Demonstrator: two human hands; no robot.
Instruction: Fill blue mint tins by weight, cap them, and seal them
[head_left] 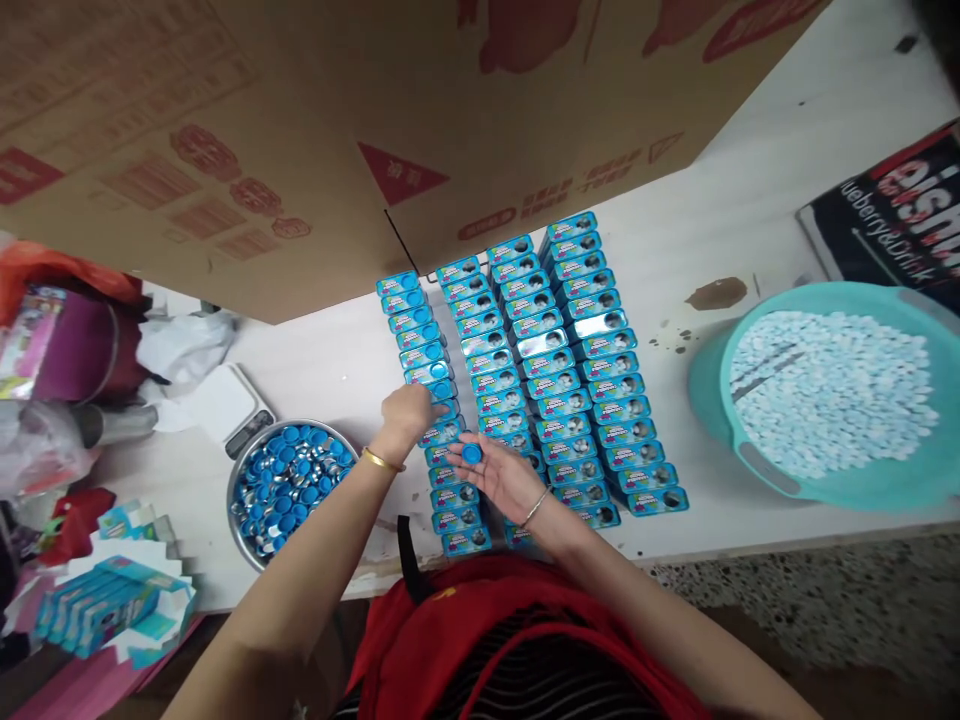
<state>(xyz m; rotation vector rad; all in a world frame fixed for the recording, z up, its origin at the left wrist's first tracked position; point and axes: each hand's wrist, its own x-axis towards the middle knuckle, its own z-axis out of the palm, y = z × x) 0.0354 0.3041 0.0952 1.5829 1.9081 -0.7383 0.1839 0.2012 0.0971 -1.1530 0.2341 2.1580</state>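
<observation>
Several columns of rectangular blue tins (564, 402) stand in front of me. Far tins of the leftmost column (407, 299) have blue round lids on their tops; most others show a round opening. My left hand (409, 412) is over the middle of that leftmost column. Its fingers are closed and pressed down at a tin top, and they hide whatever they hold. Beside it, my right hand (504, 478) is turned palm up above the near tins. A small blue round lid (471, 453) rests on its fingers.
A metal bowl (240, 500) of blue and silver lids stands left, near a white scale (225, 405). A large cardboard box (315, 190) rises behind the tins. At right is a turquoise tub (709, 400) of pale pieces. Folded blue cartons (97, 600) lie front left.
</observation>
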